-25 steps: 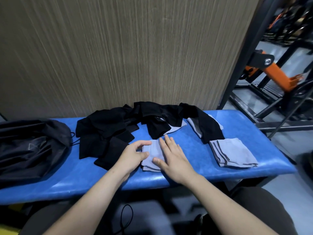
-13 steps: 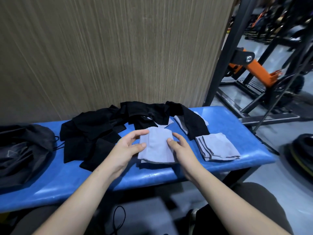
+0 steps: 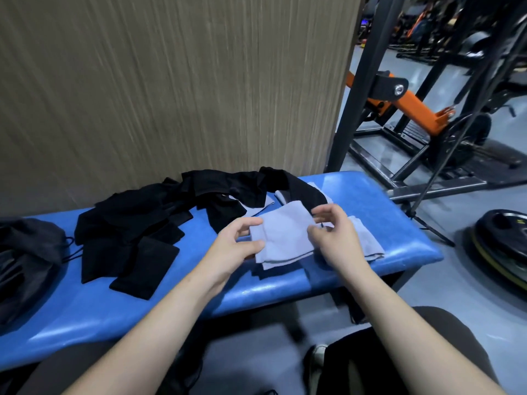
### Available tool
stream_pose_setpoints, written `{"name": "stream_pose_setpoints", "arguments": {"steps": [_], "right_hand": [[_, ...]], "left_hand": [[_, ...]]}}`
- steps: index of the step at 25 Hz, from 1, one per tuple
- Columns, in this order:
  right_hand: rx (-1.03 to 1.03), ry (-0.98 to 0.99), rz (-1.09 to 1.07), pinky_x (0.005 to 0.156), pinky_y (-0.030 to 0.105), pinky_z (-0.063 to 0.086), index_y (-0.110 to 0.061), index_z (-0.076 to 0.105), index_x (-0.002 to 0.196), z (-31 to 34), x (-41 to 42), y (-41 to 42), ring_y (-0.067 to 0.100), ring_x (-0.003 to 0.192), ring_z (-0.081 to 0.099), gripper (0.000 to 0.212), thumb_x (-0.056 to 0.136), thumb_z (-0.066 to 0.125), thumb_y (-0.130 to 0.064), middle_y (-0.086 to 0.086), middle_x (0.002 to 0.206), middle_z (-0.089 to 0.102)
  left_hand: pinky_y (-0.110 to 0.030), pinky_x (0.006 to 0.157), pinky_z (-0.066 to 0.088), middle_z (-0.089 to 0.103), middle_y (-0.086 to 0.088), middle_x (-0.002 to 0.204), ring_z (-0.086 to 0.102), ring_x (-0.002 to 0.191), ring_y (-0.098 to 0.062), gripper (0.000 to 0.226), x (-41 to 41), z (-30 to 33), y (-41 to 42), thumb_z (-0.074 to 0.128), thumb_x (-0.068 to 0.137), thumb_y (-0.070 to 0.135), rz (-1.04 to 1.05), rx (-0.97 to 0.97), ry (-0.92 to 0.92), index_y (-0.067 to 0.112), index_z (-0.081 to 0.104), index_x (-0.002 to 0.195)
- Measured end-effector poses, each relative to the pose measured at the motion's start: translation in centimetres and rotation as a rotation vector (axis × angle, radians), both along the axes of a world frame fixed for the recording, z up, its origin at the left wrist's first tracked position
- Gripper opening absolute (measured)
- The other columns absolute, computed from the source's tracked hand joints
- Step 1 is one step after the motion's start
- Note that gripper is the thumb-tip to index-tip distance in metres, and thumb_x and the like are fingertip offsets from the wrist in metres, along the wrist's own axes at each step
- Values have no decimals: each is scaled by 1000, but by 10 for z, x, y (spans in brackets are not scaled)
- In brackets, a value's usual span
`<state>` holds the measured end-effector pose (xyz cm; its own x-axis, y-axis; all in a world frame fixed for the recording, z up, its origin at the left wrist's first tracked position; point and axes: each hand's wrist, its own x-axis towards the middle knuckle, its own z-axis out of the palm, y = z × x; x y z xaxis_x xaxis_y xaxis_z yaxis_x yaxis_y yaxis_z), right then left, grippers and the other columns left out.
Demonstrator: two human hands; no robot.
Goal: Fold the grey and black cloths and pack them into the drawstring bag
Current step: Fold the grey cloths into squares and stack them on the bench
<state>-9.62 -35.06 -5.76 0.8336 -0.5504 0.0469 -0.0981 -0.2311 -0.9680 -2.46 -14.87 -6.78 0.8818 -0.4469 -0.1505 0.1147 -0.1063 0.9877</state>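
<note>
A folded grey cloth is held just above the blue bench. My left hand pinches its left edge and my right hand pinches its right edge. Under and behind my right hand lies a stack of folded grey cloth, partly hidden. A heap of black cloths spreads over the bench's left and back, with one black strip reaching toward my right hand. The dark drawstring bag lies slack at the bench's far left.
A wood-grain wall panel stands right behind the bench. To the right are a black steel rack, an orange machine arm and a weight plate on the floor. My knees are below the bench's front edge.
Both hands lifted the folded grey cloth off the bench and carried it rightward, over the stack of folded grey cloth. The camera view swung to the right.
</note>
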Motion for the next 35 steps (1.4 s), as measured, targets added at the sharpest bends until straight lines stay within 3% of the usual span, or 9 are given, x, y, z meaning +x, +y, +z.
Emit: {"name": "stream_pose_setpoints", "arguments": {"steps": [2,7,10,14,19,22,24,30,35], "right_hand": [[-100,-8,-69,55,28,47,-23,60,99,4,-9,-25,20,58,55,27,82,59,-2,-4,91,64],[-209,42,-224,74,42,56,-22,62,94,-3,-22,-76,27,75,64,24,79,60,-3,-8,93,65],[-302,109,-266,81,38,52,-21,61,95,-11,-27,-96,24,86,63,22,82,58,-4,-8,98,63],[-375,200,-271,80,37,49,-24,60,96,-21,-25,-108,25,90,62,24,83,53,-4,0,105,61],[-433,265,-292,85,36,45,-19,65,104,-29,-18,-112,23,95,57,27,87,50,-4,3,111,56],[-510,332,-284,87,40,45,-19,63,107,-30,-18,-109,26,100,54,24,89,51,-10,5,113,54],[-656,345,-295,94,44,40,-17,62,112,-30,-19,-106,32,113,49,24,90,55,-18,8,117,54],[-874,351,-62,119,46,16,-29,40,150,-29,-14,-87,20,152,15,52,101,39,-49,0,163,25],[-824,569,111,122,48,8,-33,16,158,-39,-11,-86,18,154,-3,61,102,26,-57,-3,168,3]], "left_hand": [[-44,93,57,61,-2,123,66,108,-20,41,-4,4,-31,68,88,-2,-27,-10,-25,25,66,120],[-28,84,55,63,-2,117,67,99,-19,46,-12,6,-101,69,86,-3,-85,-6,-33,22,62,123],[-19,79,53,64,2,113,65,94,-14,52,-18,-1,-127,68,86,-2,-123,34,-30,19,57,131],[-27,88,56,66,5,106,66,97,-13,57,-18,-10,-143,70,85,1,-142,90,-52,21,55,136],[-10,72,48,55,-5,112,57,85,-9,59,-13,-18,-148,73,85,8,-156,200,-157,26,54,138],[-23,105,42,39,0,124,51,111,-19,56,-10,-26,-147,74,87,21,-149,349,-275,30,54,139],[-30,116,31,36,3,131,39,129,-21,54,-11,-27,-145,70,90,28,-135,411,-348,32,52,141],[-30,125,0,-6,17,167,-13,153,-5,61,-22,-24,-145,40,106,43,-314,556,-633,29,15,160],[-32,125,-8,-18,13,166,-19,151,-3,66,-23,-41,-146,26,106,52,-397,760,-686,28,-2,161]]}}
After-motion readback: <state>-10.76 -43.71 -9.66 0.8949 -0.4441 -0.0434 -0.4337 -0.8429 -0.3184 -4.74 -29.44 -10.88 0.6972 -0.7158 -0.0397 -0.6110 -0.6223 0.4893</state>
